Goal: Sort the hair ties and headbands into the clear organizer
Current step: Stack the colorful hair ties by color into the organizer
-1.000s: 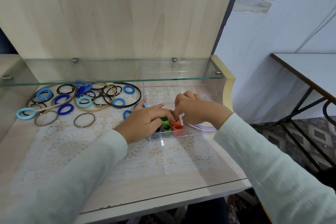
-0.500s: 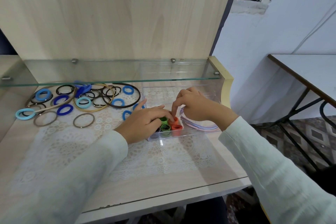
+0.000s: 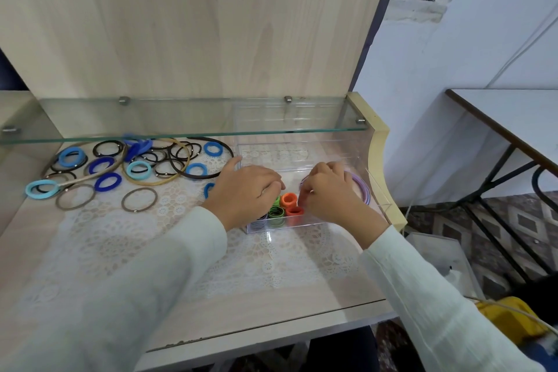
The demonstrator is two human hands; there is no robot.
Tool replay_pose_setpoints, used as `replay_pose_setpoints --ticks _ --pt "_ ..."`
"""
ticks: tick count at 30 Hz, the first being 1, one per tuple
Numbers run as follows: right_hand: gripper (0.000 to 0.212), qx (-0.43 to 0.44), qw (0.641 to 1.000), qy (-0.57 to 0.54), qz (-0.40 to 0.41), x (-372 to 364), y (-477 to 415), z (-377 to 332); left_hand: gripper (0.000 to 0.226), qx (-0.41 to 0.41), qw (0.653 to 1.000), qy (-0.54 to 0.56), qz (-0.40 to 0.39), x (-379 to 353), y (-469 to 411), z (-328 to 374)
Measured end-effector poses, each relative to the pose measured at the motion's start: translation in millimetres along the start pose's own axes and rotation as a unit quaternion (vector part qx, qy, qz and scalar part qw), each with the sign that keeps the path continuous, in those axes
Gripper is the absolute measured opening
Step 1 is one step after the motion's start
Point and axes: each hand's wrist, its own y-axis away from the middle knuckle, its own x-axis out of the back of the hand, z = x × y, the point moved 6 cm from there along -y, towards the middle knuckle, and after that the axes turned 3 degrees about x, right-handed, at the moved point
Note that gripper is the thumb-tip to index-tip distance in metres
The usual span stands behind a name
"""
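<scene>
The clear organizer (image 3: pixel 305 157) stands on the desk under a glass shelf. Its front left part holds orange hair ties (image 3: pixel 289 199), green hair ties (image 3: pixel 276 214) and purple spiral ties (image 3: pixel 259 223). My left hand (image 3: pixel 244 193) reaches over the organizer's left wall, fingers curled down above the green ties with their tips hidden. My right hand (image 3: pixel 329 195) is inside the organizer beside the orange ties, its fingers curled at the ends of the lilac headbands (image 3: pixel 363 189), which arc round behind it. Loose blue, black and brown hair ties (image 3: pixel 105 166) and thin headbands (image 3: pixel 157 182) lie at the left.
A glass shelf (image 3: pixel 181 118) overhangs the back of the desk, above the pile and the organizer's rear. A wooden panel rises behind it. The desk's curved right side piece (image 3: pixel 380 160) stands close to the organizer. A lace mat (image 3: pixel 211 251) covers the desk front.
My right hand has moved right and deeper into the organizer, now over the lilac headbands. My left hand has drawn back a little from the orange ties, which now show between the hands.
</scene>
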Motion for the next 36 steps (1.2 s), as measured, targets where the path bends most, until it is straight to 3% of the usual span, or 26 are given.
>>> replay_pose_setpoints --ticks 6,22,24,28,36 --pt "0.023 -0.004 1.000 0.011 0.019 -1 1 -5 0.055 0.006 1.000 -0.016 0.015 -4 0 -1" --pt "0.018 0.050 0.979 0.187 0.054 1 8 -23 0.073 -0.044 0.995 -0.076 0.049 -2 5 5" --pt "0.011 0.045 0.978 0.186 0.083 6 9 -22 0.073 -0.044 0.995 -0.080 0.048 -2 4 4" --pt "0.021 0.037 0.987 0.147 0.044 2 8 -12 0.072 -0.036 0.996 -0.069 0.053 -2 3 2" --pt "0.024 0.012 0.994 0.091 0.052 3 18 -1 0.058 -0.006 0.998 0.024 0.050 -2 4 -5"
